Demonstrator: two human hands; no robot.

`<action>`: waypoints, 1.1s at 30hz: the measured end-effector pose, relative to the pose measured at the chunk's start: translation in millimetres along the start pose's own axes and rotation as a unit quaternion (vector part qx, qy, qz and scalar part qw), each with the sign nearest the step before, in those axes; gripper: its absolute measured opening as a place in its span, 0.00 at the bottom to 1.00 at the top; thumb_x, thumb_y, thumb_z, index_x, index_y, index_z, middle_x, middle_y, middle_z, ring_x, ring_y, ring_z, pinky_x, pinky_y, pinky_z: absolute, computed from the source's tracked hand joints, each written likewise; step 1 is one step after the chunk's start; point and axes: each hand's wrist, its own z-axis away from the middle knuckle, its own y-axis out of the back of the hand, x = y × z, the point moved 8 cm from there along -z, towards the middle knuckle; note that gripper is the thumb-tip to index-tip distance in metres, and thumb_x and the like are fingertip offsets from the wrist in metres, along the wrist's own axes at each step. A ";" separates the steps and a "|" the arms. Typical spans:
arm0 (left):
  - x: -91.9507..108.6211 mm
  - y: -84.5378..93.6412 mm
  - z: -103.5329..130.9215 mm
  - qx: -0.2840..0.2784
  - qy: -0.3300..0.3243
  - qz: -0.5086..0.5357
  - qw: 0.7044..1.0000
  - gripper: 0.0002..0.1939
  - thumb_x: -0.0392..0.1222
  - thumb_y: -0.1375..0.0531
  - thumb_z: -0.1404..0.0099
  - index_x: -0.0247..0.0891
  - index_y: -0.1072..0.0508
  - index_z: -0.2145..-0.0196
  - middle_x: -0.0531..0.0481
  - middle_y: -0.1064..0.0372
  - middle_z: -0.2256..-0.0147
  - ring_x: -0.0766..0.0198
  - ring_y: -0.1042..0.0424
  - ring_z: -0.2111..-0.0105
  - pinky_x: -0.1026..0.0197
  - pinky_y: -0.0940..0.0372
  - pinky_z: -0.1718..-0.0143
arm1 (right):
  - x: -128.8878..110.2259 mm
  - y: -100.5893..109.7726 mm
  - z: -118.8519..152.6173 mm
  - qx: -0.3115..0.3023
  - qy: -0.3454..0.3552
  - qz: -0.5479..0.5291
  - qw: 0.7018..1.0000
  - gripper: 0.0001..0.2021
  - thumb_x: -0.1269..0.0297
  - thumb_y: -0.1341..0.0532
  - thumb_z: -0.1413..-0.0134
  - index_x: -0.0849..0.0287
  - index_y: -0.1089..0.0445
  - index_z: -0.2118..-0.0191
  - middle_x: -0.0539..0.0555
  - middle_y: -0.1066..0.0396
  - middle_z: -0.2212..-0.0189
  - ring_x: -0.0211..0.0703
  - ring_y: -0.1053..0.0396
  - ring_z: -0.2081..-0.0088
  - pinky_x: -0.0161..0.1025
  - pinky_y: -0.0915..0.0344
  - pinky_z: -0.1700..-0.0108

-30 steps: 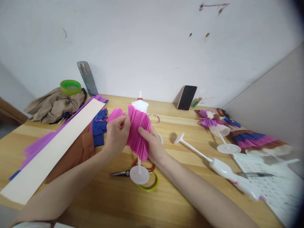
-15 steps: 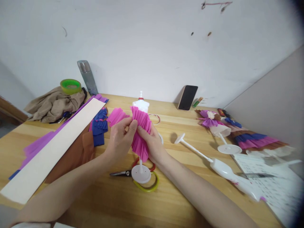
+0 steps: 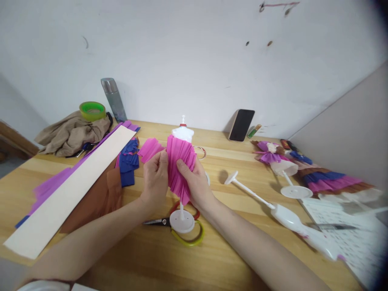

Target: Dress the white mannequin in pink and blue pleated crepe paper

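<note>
Pleated pink crepe paper (image 3: 178, 157) is held in front of a small white mannequin (image 3: 183, 133) that stands on a round white base (image 3: 182, 221). My left hand (image 3: 156, 173) is closed, pinching the strip where a loose pink tail runs off to the left. With the thumb pressed on the folds, my right hand (image 3: 195, 178) grips the pleated part from the right; its other fingers are hidden behind. Scissors (image 3: 188, 242) with red and yellow handles lie beneath the stand, blades pointing left.
Cream card strip (image 3: 69, 190), brown paper (image 3: 97, 198) and blue paper pieces (image 3: 129, 161) lie left. A flask (image 3: 113, 99) and green tape roll (image 3: 92, 111) stand behind. Right are a phone (image 3: 241, 125), a toppled white mannequin (image 3: 291, 220), a dressed mannequin (image 3: 271, 153) and a written sheet (image 3: 348, 246).
My left hand has shifted slightly left along the pink strip, and the pleats by it are spread wider. My right hand keeps its grip. The whole view has shifted slightly.
</note>
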 end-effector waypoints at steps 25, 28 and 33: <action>-4.0 -4.7 -3.6 -0.029 -0.013 0.007 0.999 0.10 0.41 0.44 0.35 0.37 0.30 0.73 0.55 0.36 0.76 0.67 0.41 0.74 0.66 0.41 0.72 | -2.4 -3.5 1.2 -0.001 -0.001 -0.009 1.000 0.21 0.51 0.30 0.53 0.55 0.32 0.56 0.49 0.28 0.67 0.42 0.29 0.67 0.40 0.30 0.64; -2.4 -1.8 -2.9 -0.019 -0.029 -0.023 0.999 0.10 0.39 0.45 0.35 0.36 0.29 0.74 0.55 0.38 0.77 0.67 0.41 0.75 0.66 0.42 0.73 | -4.5 -3.7 1.4 -0.001 0.006 0.003 1.000 0.19 0.52 0.30 0.53 0.54 0.31 0.57 0.48 0.29 0.68 0.42 0.30 0.67 0.41 0.30 0.61; 0.7 -0.5 2.2 -0.013 -0.034 -0.008 0.999 0.10 0.41 0.44 0.35 0.36 0.26 0.70 0.54 0.34 0.74 0.67 0.38 0.73 0.66 0.39 0.71 | -9.5 -2.6 -0.2 -0.005 0.027 0.033 0.999 0.18 0.52 0.30 0.53 0.53 0.30 0.58 0.49 0.27 0.65 0.44 0.29 0.63 0.44 0.31 0.56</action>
